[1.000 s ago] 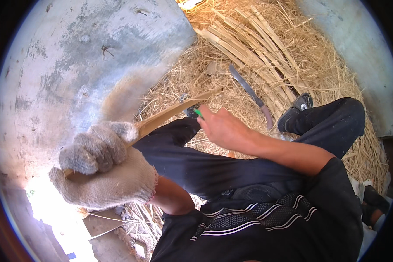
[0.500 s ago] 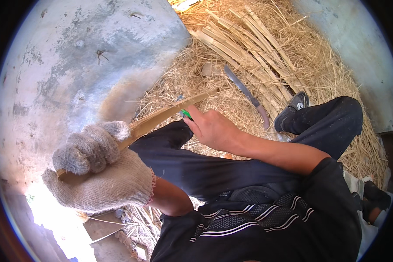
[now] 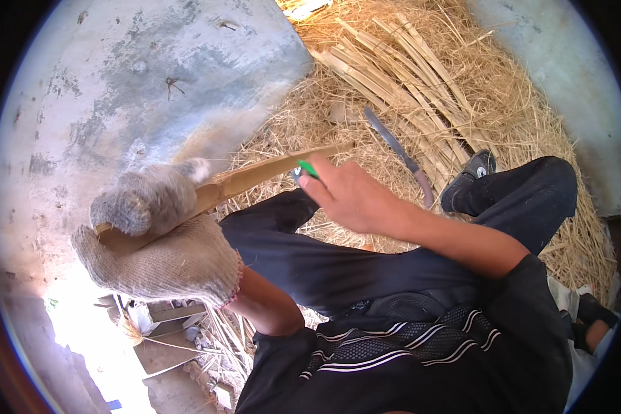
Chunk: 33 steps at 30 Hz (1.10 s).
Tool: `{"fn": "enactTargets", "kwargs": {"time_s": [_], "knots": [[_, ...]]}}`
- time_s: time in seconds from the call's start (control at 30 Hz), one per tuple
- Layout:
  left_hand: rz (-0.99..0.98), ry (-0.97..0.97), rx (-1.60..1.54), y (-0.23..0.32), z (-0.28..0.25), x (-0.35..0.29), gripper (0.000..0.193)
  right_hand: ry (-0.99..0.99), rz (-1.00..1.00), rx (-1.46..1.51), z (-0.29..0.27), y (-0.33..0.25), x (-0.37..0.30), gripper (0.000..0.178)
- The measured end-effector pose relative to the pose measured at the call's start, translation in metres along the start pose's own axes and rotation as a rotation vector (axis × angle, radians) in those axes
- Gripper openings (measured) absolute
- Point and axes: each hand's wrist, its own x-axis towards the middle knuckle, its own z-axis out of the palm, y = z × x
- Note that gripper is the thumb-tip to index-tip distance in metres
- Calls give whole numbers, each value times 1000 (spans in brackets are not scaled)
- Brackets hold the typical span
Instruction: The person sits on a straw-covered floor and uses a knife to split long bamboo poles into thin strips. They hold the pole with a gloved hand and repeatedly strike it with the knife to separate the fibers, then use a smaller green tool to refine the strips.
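In a knitted grey-white glove, my left hand (image 3: pixel 165 241) is closed around the lower end of a split bamboo strip (image 3: pixel 255 176). The strip slants up to the right and tapers toward its far end. My bare right hand (image 3: pixel 357 199) is closed on a small green tool (image 3: pixel 308 168) beside the strip's upper part. Only a bit of its green body shows, so its kind is hidden by my fingers. Beyond my right hand, a long curved knife (image 3: pixel 392 143) with a brown handle lies on the shavings.
A bundle of pale bamboo strips (image 3: pixel 421 90) rests on thick straw-coloured shavings (image 3: pixel 524 131). My bent leg with a dark shoe (image 3: pixel 470 178) borders the knife. Stained walls (image 3: pixel 207 41) stand at left and upper right. Debris (image 3: pixel 186 338) lies at lower left.
My right hand has moved slightly right, staying next to the strip, and the green tool's angle has changed. The left hand keeps its hold, its fingers blurred. The whole view has shifted slightly.
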Motion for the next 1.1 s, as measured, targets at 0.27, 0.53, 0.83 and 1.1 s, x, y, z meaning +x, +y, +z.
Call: {"fn": "enactTargets", "kwargs": {"time_s": [0.27, 0.53, 0.83, 1.1], "knots": [[494, 63, 583, -13, -12, 0, 44, 142, -242, -47, 30, -17, -9, 28], [317, 263, 554, -10, -23, -5, 47, 62, -154, -84, 27, -20, -12, 25], [443, 37, 241, -23, -9, 8, 44, 126, -89, -179, 19, -2, -4, 28], [537, 281, 664, -26, 7, 5, 44, 146, 134, -254, 32, 66, 17, 24]]}}
